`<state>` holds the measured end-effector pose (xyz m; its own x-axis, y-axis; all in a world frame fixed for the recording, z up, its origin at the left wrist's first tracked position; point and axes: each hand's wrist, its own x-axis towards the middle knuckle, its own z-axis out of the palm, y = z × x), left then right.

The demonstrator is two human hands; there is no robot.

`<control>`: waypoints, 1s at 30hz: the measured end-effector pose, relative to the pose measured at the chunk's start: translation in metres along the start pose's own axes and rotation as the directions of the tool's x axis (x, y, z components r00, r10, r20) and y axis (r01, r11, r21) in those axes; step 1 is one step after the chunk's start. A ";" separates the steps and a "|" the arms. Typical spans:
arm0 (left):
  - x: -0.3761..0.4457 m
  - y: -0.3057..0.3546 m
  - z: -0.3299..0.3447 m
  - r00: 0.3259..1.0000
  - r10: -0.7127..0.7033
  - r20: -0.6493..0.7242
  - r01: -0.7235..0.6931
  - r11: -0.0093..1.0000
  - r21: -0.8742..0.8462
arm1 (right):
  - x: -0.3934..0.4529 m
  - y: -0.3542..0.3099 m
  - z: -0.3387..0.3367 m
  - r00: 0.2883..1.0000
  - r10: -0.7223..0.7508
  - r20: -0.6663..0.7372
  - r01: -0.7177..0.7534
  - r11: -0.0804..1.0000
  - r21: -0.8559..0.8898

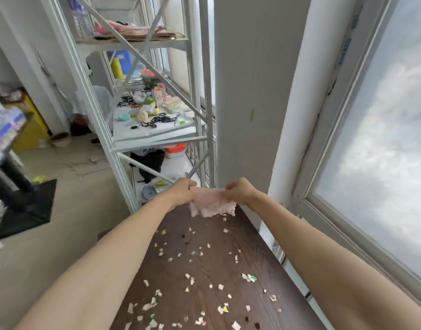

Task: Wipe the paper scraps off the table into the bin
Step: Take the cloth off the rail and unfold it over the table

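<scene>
Pinching a pink cloth (213,203) between left hand (181,192) and right hand (240,189), above scraps (192,279) strewn on the dark table (257,265), a white shelf rack (123,129) beyond

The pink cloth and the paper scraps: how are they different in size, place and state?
The pink cloth is one large soft piece; the paper scraps are many tiny bits. The cloth is held up at the table's far end by the left hand and right hand; the scraps lie loose, scattered over the dark top. Both are light in colour.
</scene>
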<state>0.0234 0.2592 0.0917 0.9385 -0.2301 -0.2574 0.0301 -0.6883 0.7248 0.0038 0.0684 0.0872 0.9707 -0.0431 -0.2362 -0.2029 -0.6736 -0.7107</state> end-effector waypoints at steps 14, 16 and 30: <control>-0.034 -0.058 -0.078 0.963 -0.094 -0.254 0.061 0.989 -0.136 | 0.016 -0.082 0.047 0.995 -0.085 0.044 0.085 0.996 0.006; -0.033 -0.066 -0.078 0.960 -0.115 -0.253 0.069 0.981 -0.182 | 0.018 -0.084 0.056 0.993 -0.103 0.064 0.092 0.982 0.163; -0.026 -0.073 -0.033 0.929 -0.042 -0.367 -0.004 0.992 -0.124 | 0.019 -0.091 0.119 0.989 -0.101 -0.107 0.109 0.992 0.070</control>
<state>0.0084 0.3380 0.0664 0.9971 0.0673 -0.0352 0.0685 -0.5970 0.7993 0.0255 0.2171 0.0682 0.9944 -0.0540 -0.0910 -0.1048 -0.6210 -0.7768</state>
